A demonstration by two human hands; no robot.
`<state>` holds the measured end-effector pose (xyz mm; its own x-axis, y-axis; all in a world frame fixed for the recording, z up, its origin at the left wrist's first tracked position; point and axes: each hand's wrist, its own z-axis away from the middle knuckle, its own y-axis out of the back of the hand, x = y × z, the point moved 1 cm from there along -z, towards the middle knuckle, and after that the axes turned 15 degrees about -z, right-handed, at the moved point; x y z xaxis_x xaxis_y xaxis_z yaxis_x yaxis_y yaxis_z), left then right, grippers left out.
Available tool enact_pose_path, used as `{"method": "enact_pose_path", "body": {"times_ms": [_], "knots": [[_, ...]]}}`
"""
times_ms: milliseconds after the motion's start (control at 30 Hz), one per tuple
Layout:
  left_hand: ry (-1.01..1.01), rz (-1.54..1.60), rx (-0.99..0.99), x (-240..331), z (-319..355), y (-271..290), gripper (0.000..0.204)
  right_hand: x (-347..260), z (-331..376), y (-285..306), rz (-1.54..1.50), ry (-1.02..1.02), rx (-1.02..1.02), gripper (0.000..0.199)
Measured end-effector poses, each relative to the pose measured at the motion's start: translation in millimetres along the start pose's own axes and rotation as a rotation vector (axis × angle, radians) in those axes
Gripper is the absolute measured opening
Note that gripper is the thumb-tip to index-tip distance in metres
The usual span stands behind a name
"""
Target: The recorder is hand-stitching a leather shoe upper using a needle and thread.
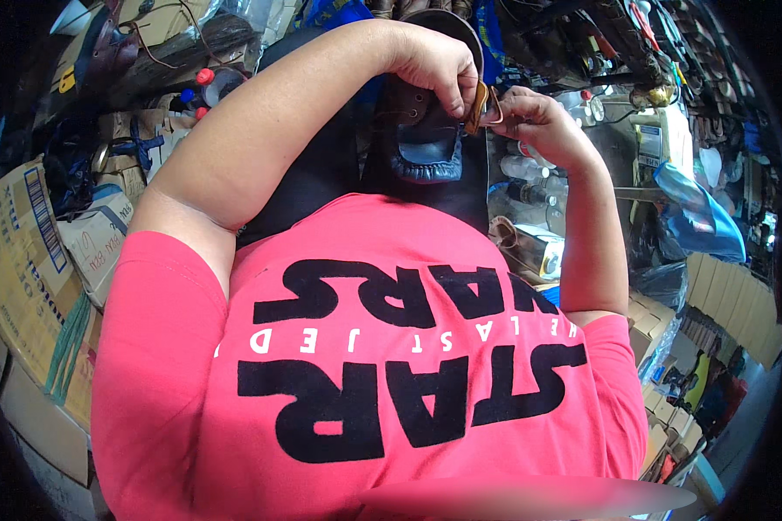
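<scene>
A dark shoe (426,156) with a gathered, stitched toe rests on my lap, its toe toward me. Metal eyelets show on its brownish upper (414,106). My left hand (443,74) is closed over the shoe's right side, thumb pointing down; the fingertips are partly hidden. Just right of that thumb, a tan leather-like piece (480,108) stands up at the shoe's edge. My right hand (534,120) pinches the brown edge of this piece between thumb and fingers. Whether the piece is joined to the shoe I cannot tell.
Cardboard boxes (26,252) are stacked at the left. Clear plastic bottles (530,178) stand right of my lap, near a brown shoe (513,243). A pale jerrycan (665,143) and a blue plastic bag (699,213) are farther right. Tools and clutter fill the far side.
</scene>
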<state>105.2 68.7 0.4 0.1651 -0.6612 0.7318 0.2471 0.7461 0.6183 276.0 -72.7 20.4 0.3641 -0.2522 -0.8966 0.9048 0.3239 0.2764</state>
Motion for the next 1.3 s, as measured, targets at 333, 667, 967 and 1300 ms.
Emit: {"method": "enact_pose_path", "body": {"times_ms": [333,667,967,1300], "knots": [[0.047,-0.001,0.011,3.9,-0.4,-1.6,0.022,11.9,-7.8,-3.3,-0.019,0.080,-0.017,0.017],[0.029,-0.136,0.020,10.0,1.7,0.7,0.029,47.1,-11.4,-3.1,-0.494,-0.071,-0.085,0.015],[0.018,-0.116,0.032,9.3,0.7,-1.7,0.030,52.9,-18.6,-1.0,-0.552,-0.100,-0.143,0.016],[0.005,-0.111,0.082,7.6,3.7,-4.2,0.028,51.1,-22.7,0.4,-0.565,-0.111,-0.144,0.016]]}}
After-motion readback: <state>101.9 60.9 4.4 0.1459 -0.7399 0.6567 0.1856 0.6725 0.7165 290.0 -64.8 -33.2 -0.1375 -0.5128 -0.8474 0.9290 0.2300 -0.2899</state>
